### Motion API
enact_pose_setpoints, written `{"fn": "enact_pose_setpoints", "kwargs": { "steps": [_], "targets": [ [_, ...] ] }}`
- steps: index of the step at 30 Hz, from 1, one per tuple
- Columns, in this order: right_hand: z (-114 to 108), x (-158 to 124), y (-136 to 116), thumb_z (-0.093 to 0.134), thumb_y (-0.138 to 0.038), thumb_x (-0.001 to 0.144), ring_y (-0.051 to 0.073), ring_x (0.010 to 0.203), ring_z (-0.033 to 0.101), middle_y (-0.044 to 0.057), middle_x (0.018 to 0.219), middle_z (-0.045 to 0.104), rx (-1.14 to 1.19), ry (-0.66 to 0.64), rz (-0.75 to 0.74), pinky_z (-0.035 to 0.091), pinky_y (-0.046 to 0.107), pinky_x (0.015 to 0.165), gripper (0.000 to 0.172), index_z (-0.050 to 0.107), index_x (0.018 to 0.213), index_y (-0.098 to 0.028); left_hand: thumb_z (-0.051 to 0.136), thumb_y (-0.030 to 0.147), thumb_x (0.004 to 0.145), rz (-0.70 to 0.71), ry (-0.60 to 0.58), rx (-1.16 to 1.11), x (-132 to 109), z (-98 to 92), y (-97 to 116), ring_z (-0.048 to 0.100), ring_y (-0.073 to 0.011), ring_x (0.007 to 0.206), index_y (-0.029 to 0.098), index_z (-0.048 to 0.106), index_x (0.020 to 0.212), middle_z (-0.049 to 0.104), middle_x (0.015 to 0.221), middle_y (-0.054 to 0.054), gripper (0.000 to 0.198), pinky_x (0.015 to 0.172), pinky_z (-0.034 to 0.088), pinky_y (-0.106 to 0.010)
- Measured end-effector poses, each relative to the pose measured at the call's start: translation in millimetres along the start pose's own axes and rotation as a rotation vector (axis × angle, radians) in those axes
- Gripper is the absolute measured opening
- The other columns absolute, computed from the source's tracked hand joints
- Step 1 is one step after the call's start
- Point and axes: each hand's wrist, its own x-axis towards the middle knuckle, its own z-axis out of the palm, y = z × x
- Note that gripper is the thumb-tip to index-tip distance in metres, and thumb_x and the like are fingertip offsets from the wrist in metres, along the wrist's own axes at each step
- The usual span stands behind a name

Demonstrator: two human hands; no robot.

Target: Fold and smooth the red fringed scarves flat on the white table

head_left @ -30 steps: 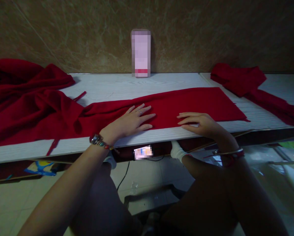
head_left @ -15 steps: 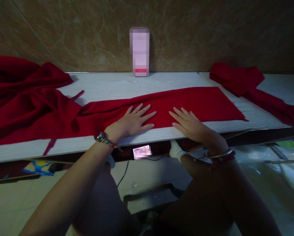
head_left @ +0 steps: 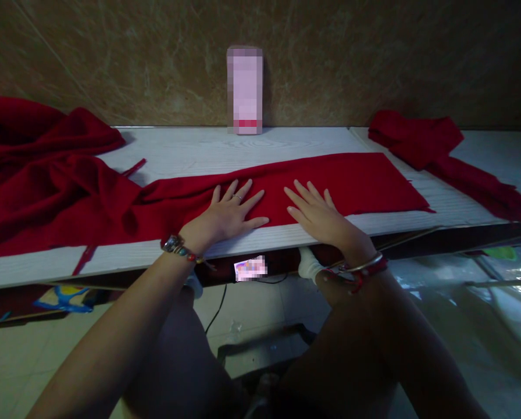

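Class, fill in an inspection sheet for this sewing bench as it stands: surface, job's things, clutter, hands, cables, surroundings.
Surface: white table, wood-grained, set against the wall.
Job's things: red cloth strip lies flat along the front edge and runs into a rumpled red heap at the left.
Clutter: folded red cloth at the back right; pink box upright by the wall; thin red offcut.
Hands: left hand and right hand both open, palms down, fingers spread on the strip.
Cables: one dark cable on the floor under the table.
Surroundings: brown marbled wall; pale tiled floor.
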Motion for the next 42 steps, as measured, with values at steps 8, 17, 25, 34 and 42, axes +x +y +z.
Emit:
{"fn": "enact_pose_setpoints", "kwargs": {
  "steps": [8,17,25,34,42],
  "targets": [
    [6,4,3,0.028,-0.045,0.094,0.032,0.140,0.017,0.005,0.155,0.023,0.030,-0.027,-0.001,0.016,0.062,0.109,0.053,0.030,0.145,-0.028,0.027,0.063,0.089,0.008,0.002,-0.014,-1,1.8,-2,0.005,-0.0363,0.141,0.029,0.016,0.148,0.008,0.157,-0.005,0.069,0.110,0.010,-0.059],
    [-3,19,-26,0.028,-0.042,0.095,0.033,0.142,0.008,0.006,0.157,0.013,0.044,0.127,-0.004,0.010,0.064,0.109,0.056,0.022,0.148,-0.026,0.025,0.060,0.092,-0.033,0.028,-0.003,-3,3.6,-10,0.006,-0.0342,0.142,0.024,0.015,0.149,0.006,0.157,-0.007,0.068,0.112,0.011,-0.054],
    [10,18,-16,0.028,-0.043,0.094,0.029,0.140,0.021,0.005,0.154,0.026,0.006,0.012,-0.036,0.018,0.057,0.111,0.052,0.033,0.144,-0.028,0.027,0.058,0.092,-0.042,0.009,-0.004,-10,4.0,-16,0.006,-0.0317,0.142,0.021,0.015,0.149,0.007,0.157,-0.007,0.069,0.113,0.011,-0.051],
    [17,7,38,0.028,-0.028,0.092,0.031,0.137,0.028,0.012,0.148,0.036,0.053,0.174,0.032,0.028,0.056,0.108,0.052,0.040,0.140,-0.017,0.025,0.062,0.089,-0.020,0.002,-0.031,-13,3.3,-19,0.007,-0.0315,0.142,0.023,0.017,0.148,0.008,0.157,-0.006,0.071,0.112,0.011,-0.050],
    [-2,30,-32,0.031,-0.029,0.093,0.030,0.140,0.020,0.013,0.152,0.027,0.091,0.140,-0.067,0.022,0.052,0.112,0.053,0.035,0.143,-0.013,0.023,0.061,0.090,-0.039,0.011,0.001,-24,7.3,-25,0.006,-0.0320,0.142,0.022,0.017,0.148,0.008,0.157,-0.006,0.070,0.112,0.013,-0.050]
  ]
}}
